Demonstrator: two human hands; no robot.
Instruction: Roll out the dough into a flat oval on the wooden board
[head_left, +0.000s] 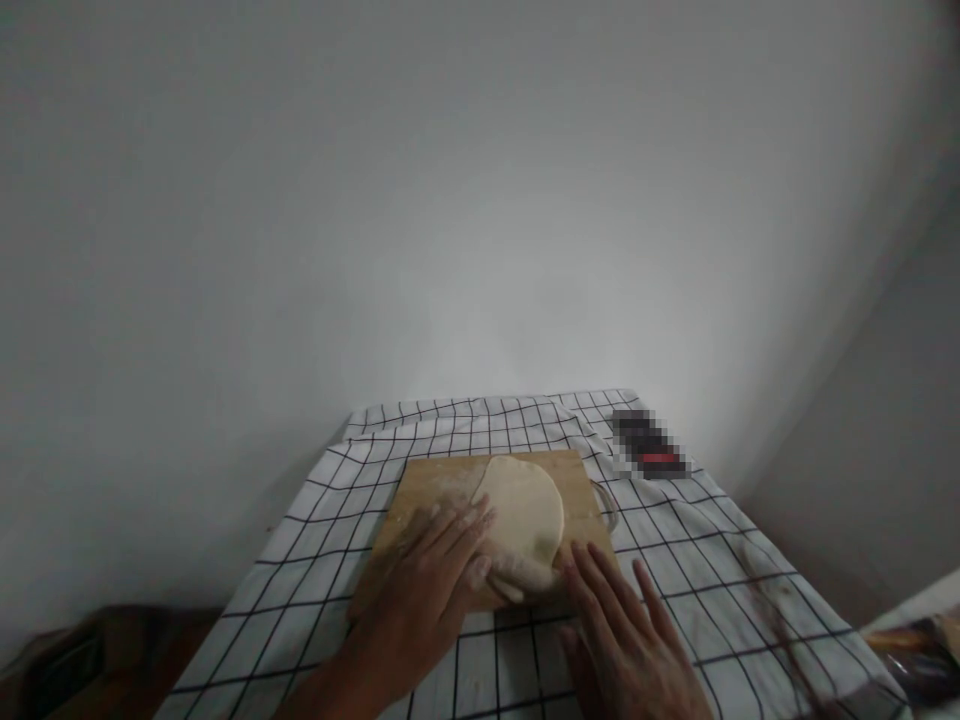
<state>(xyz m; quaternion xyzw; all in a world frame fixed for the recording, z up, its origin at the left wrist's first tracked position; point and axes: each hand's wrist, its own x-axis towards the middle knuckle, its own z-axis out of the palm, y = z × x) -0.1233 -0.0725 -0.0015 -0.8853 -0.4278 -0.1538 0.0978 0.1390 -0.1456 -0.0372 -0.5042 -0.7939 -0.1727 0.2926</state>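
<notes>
A flat, pale sheet of dough (525,500) lies on a wooden board (431,480). Along its near side the dough forms a thick roll (525,575); whether anything is inside cannot be seen. My left hand (431,570), fingers stretched out and floury, reaches over the left part of the board, its fingertips at the left edge of the dough. Just beyond the roll's right end is my right hand (619,620), with fingers extended and slightly spread, near the board's front right corner. Neither hand grips anything.
A white cloth with black grid lines (315,560) covers the table. A handle loop (611,505) sticks out at the board's right side. Farther right lies a pixelated dark item (649,445) with a red stripe. A pale wall (480,250) rises behind the table.
</notes>
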